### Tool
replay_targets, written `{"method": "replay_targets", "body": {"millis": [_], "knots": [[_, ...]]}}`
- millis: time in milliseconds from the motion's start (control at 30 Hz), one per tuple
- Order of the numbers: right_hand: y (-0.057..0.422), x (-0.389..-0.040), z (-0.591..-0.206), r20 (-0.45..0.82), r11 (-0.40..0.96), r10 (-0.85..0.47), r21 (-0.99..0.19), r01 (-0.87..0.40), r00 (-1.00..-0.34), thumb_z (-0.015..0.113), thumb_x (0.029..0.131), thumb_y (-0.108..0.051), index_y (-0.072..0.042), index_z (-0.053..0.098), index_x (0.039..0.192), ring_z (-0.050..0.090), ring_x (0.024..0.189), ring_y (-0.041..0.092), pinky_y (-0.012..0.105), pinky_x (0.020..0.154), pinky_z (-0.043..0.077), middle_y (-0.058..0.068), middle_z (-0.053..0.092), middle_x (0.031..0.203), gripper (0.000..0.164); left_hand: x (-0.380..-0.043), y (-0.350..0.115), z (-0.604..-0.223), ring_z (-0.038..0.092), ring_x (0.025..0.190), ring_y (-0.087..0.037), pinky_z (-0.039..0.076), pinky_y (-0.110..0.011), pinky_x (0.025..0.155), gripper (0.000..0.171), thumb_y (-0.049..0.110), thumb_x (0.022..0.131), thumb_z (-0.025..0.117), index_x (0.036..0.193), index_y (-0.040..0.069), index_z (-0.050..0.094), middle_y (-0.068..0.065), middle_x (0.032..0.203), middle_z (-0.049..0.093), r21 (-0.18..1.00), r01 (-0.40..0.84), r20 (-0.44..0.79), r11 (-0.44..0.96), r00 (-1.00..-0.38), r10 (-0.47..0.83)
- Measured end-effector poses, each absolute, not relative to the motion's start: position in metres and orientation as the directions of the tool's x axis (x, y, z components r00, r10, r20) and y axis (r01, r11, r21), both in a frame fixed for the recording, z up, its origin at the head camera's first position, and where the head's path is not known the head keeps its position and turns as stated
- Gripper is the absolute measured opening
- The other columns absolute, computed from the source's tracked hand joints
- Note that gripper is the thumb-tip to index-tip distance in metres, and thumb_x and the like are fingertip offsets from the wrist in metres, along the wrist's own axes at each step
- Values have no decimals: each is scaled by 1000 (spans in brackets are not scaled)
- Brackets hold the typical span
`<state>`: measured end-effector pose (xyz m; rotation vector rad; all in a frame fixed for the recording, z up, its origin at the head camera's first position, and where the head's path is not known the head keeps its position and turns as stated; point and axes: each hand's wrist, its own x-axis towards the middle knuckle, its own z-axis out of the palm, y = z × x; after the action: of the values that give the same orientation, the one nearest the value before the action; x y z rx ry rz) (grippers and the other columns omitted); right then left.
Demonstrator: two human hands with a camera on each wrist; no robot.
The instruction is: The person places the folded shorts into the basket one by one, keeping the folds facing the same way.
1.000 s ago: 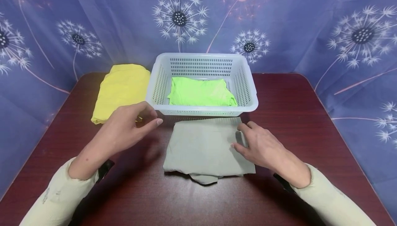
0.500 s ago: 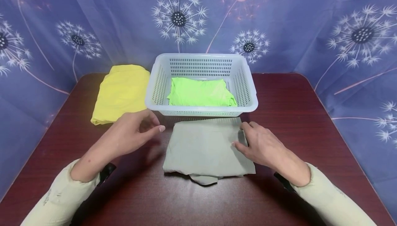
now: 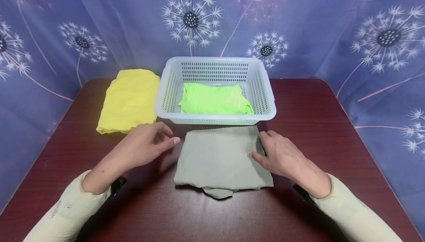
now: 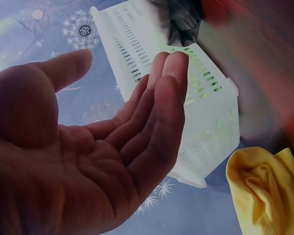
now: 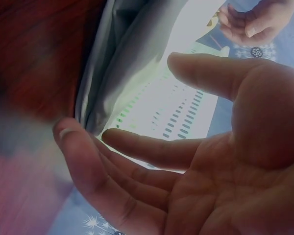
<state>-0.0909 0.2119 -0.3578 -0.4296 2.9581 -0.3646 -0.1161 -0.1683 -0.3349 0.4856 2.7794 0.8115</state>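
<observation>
A folded grey garment (image 3: 222, 161) lies on the table in front of the basket, a loose flap poking out at its near edge. My right hand (image 3: 280, 155) is at its right edge, thumb over the cloth and fingers beside the edge. In the right wrist view the thumb and fingers of this hand (image 5: 186, 147) stand wide apart, with the grey folds just past the fingertips. Left of the garment hovers my left hand (image 3: 142, 144), loosely bent and holding nothing. Its bare palm (image 4: 88, 161) shows in the left wrist view.
A white perforated plastic basket (image 3: 216, 117) stands behind the garment, with a folded lime-green cloth (image 3: 214, 99) inside. Left of it lies a folded yellow cloth (image 3: 131, 100). The dark red wooden table (image 3: 308, 105) meets a blue dandelion-print curtain (image 3: 132, 9) at the back.
My left hand has come nearer, moving right and down from the yellow cloth toward the grey garment's left edge. My right hand has shifted only slightly at the right edge.
</observation>
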Motion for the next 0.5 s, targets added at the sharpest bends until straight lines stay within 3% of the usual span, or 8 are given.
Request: {"method": "replay_targets", "body": {"millis": [500], "knots": [[215, -96, -361, -141, 927, -294, -282, -246, -945, 80, 94, -35, 3, 62, 118, 58, 75, 23, 42, 71, 53, 8, 59, 90, 48, -122, -166, -350, 69, 86, -14, 59, -41, 81, 46, 41, 100, 75, 122, 1, 70, -1, 97, 73, 556, 292, -75, 778, -915, 397]]}}
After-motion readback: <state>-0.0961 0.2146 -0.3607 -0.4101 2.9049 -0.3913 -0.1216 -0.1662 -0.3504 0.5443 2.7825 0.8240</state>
